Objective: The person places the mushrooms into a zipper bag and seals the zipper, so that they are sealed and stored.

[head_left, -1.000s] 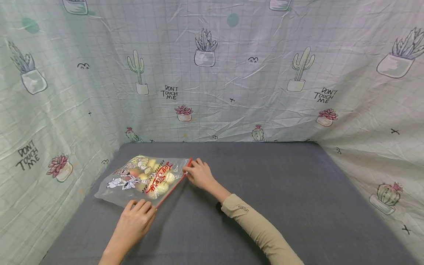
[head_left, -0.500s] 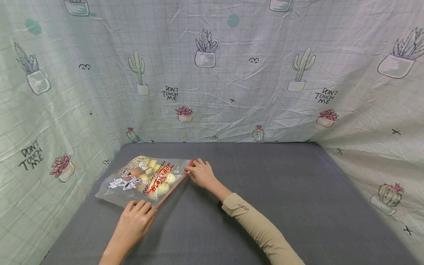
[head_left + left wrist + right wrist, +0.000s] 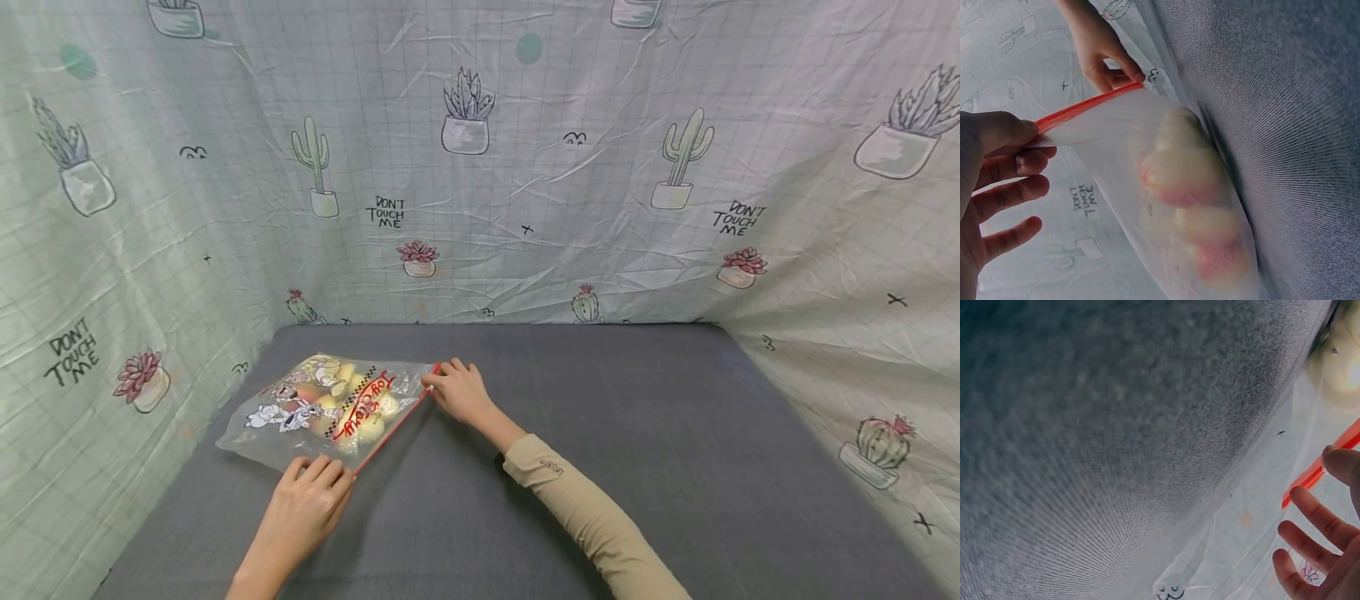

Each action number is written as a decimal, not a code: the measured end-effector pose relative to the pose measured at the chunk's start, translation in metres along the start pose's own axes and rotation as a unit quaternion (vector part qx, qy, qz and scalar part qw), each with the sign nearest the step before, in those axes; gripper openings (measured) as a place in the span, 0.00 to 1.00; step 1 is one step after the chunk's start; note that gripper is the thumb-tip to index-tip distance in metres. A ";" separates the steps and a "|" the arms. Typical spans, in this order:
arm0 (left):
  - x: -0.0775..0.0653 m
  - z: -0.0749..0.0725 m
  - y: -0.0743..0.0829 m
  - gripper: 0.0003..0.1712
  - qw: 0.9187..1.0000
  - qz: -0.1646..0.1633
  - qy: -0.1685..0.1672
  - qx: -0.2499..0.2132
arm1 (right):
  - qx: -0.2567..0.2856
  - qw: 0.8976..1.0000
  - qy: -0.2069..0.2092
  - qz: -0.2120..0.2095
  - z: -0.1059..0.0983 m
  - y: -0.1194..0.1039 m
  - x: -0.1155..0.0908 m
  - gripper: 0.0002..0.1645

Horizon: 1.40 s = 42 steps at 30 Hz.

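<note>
A clear zip bag (image 3: 258, 442) printed with "Toy Story" lettering and cartoon figures lies on the left of the grey surface. Through its wall show several round fruits (image 3: 1194, 175), pale yellow with red blush. My left hand (image 3: 303, 504) pinches the near corner of the bag's red zip strip (image 3: 1097, 103) between thumb and index finger, the other fingers spread. At the strip's far end, my right hand (image 3: 461, 396) pinches it too, its remaining fingers apart in the right wrist view. Between the hands the strip runs taut, lifted off the surface in the left wrist view.
The grey cloth surface (image 3: 645, 450) stretches to the right of the bag. A cactus-print curtain (image 3: 525, 167) hangs around its back and both sides. A small dark object (image 3: 499, 461) shows partly behind the right sleeve.
My right hand has shifted slightly to the right with the far end of the zip strip. The left hand holds its place, and both keep their pinch.
</note>
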<state>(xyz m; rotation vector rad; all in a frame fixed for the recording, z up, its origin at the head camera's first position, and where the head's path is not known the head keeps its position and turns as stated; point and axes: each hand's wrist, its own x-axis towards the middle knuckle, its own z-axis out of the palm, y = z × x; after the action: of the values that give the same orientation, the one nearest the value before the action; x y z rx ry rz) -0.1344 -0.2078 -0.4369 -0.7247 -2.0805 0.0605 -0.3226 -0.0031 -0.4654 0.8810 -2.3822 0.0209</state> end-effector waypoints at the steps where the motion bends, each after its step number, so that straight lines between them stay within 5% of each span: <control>1: 0.000 0.000 0.000 0.31 1.000 0.000 0.000 0.000 | 0.000 1.000 -0.004 0.002 0.000 0.000 0.000 0.12; 42: -0.011 -0.019 -0.003 0.34 1.000 -0.022 -0.005 0.003 | 0.014 0.999 -0.019 0.031 0.001 0.006 -0.004 0.06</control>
<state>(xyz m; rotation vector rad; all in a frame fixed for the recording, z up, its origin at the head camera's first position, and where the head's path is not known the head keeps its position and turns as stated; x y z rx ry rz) -0.1166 -0.2201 -0.4331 -0.6757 -2.1052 0.0449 -0.3241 0.0037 -0.4673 0.8273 -2.4492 0.0614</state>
